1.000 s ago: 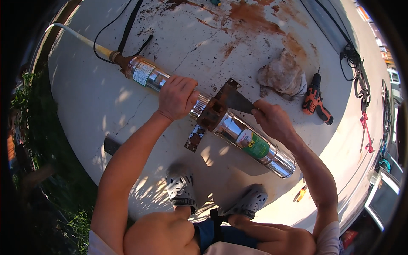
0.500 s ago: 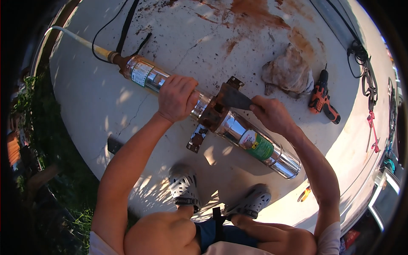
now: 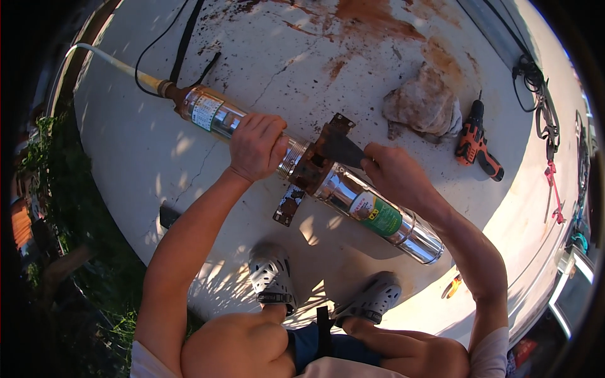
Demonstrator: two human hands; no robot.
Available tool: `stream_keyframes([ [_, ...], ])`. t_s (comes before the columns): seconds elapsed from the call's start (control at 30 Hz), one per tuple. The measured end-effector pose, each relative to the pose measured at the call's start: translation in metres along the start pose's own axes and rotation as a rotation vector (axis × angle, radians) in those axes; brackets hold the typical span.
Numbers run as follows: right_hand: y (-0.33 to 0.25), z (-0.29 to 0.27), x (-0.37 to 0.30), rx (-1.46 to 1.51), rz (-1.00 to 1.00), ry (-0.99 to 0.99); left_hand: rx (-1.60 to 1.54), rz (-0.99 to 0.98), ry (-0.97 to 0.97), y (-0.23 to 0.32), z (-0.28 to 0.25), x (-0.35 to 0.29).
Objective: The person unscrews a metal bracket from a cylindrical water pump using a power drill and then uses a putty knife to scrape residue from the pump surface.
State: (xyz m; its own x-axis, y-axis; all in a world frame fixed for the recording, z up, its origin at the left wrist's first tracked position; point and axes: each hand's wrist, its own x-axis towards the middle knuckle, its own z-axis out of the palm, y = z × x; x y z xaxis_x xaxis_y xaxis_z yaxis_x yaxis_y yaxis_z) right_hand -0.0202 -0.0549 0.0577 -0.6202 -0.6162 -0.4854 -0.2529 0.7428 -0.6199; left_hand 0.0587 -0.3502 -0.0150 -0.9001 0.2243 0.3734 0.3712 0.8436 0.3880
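A long shiny steel submersible pump [image 3: 337, 188] lies slantwise across the concrete, with a rusty brown section [image 3: 310, 171] at its middle. My left hand [image 3: 256, 145] is wrapped round the steel tube, left of the threaded ring [image 3: 293, 155]. In my right hand [image 3: 394, 173] is a dark flat-bladed scraper [image 3: 340, 146]; its blade lies against the rusty section, and its handle is hidden in my fingers. Perforated dirty metal strips stick out on both sides there, an upper one [image 3: 341, 122] and a lower one [image 3: 289, 205]. A green and white label [image 3: 376, 214] is on the right tube.
A pale hose [image 3: 116, 58] runs from the pump's left end. A dirty rag [image 3: 423, 104] and an orange-black cordless drill [image 3: 477, 142] lie to the right. Orange-handled pliers [image 3: 452, 286] lie near my right forearm. A dark flat object [image 3: 169, 215] lies left. Rusty mud stains the far concrete.
The pump and both hands have shifted slightly left in view. My right hand has moved a little left and down with the scraper, its blade still at the rusty section. My left hand keeps its grip.
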Motion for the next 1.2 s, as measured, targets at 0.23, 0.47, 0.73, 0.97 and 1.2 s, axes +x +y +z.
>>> stream_keyframes([
  [0.23,0.005,0.006,-0.004,0.049,-0.012,-0.005,0.0,-0.002,0.0,0.0,-0.001,-0.001],
  [0.47,0.032,0.008,0.004,0.054,-0.188,0.031,-0.007,0.003,0.008,-0.001,0.0,-0.001],
  [0.73,0.056,0.004,0.022,0.235,-0.163,-0.12,-0.003,0.005,0.003,0.0,0.0,0.0],
  [0.97,0.026,0.009,0.022,0.092,-0.191,-0.083,-0.008,0.008,0.006,0.0,-0.001,0.0],
  [1.2,0.021,-0.019,0.007,0.591,0.224,0.008,-0.046,-0.005,0.011,0.0,-0.002,0.001],
])
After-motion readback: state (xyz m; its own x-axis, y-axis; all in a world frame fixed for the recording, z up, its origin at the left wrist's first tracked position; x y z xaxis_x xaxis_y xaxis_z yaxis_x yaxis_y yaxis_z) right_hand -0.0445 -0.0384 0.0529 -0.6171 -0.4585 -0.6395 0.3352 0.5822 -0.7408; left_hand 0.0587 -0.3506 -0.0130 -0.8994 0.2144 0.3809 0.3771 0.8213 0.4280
